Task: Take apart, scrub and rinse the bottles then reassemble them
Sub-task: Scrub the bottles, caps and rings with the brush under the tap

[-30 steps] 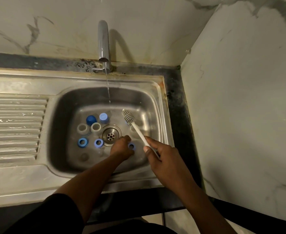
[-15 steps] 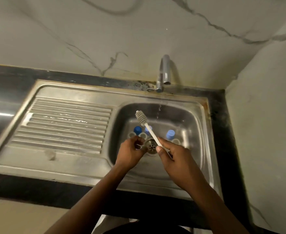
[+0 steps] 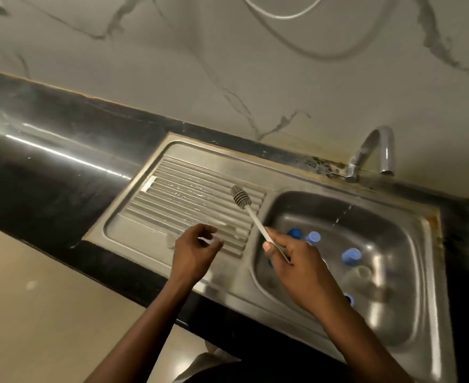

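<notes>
While my right grip [image 3: 297, 269] is curled round the white handle of the bottle brush [image 3: 253, 217], the grey bristle head points up and away from me, over the ribbed drainboard [image 3: 189, 194] and clear of its surface. My left grip [image 3: 194, 252] hangs above the near edge of that drainboard with fingers loosely curled toward the thumb; something pale blurs between them, and I cannot tell whether I hold anything there. The bottle parts lie down in the sink basin [image 3: 410, 322] to my right: blue caps [image 3: 351, 256] stand apart on the bottom, and a clear piece [image 3: 362, 272] sits just beside one of them. A thin stream of water [image 3: 341, 217] drops from the tap [image 3: 377, 145] into the basin. The black bench [image 3: 62, 150] runs off to the left under the marbled wall.
</notes>
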The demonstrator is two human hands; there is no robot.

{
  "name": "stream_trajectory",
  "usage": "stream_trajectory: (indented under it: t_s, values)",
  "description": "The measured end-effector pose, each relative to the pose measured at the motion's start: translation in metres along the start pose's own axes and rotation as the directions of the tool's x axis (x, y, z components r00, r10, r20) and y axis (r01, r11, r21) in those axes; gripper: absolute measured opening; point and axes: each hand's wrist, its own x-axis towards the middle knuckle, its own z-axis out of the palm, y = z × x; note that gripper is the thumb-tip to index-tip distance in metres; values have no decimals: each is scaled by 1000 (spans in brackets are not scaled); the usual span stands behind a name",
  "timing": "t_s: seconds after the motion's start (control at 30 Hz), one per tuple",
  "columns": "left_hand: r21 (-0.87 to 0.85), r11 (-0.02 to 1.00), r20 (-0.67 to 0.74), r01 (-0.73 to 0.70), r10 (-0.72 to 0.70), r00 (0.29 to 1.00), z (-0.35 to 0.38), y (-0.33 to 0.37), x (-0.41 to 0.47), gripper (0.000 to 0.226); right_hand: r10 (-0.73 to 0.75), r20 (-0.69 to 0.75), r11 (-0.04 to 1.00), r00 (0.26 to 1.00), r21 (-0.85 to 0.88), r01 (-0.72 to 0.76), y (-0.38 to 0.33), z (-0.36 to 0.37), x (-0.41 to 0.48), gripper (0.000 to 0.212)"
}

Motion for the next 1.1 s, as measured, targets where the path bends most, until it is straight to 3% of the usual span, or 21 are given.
stream_trajectory:
  t_s: [0.2, 0.33, 0.57, 0.77, 0.8, 0.9, 0.97, 1.1]
  values:
    - [86, 993, -247, 79, -56, 967, -38, -43, 16, 45, -23, 70, 998, 997, 53, 19, -18, 19, 13, 39]
    - [51, 981, -266, 189, -169, 949, -46, -68, 26, 57, -22, 99, 997, 995, 74, 15, -23, 27, 16, 39]
    - [-29, 976, -250, 214, -214, 944, -45, -91, 39, 26, -4, 107, 999, 994, 36, 0, -26, 28, 15, 38]
    - [-335, 921, -134, 197, -254, 958, -46, -54, 47, 16, 0, 110, 1000, 994, 10, -1, -24, 27, 8, 37]
    - [-445, 871, -82, 208, -271, 959, -46, -41, 47, 16, 4, 118, 1000, 993, 12, -6, -24, 26, 6, 35]
    - [-749, 589, 113, 304, -338, 934, -47, -8, 49, 30, 14, 140, 1000, 990, 5, -15, -22, 25, 2, 36]
    - [-791, 501, 197, 350, -334, 922, -44, 9, 53, 34, 13, 136, 1000, 991, -13, -12, -21, 25, -1, 37]
    - [-771, 504, 290, 389, -266, 919, -35, 32, 58, 30, 14, 133, 999, 991, -46, -8, -21, 19, -2, 36]
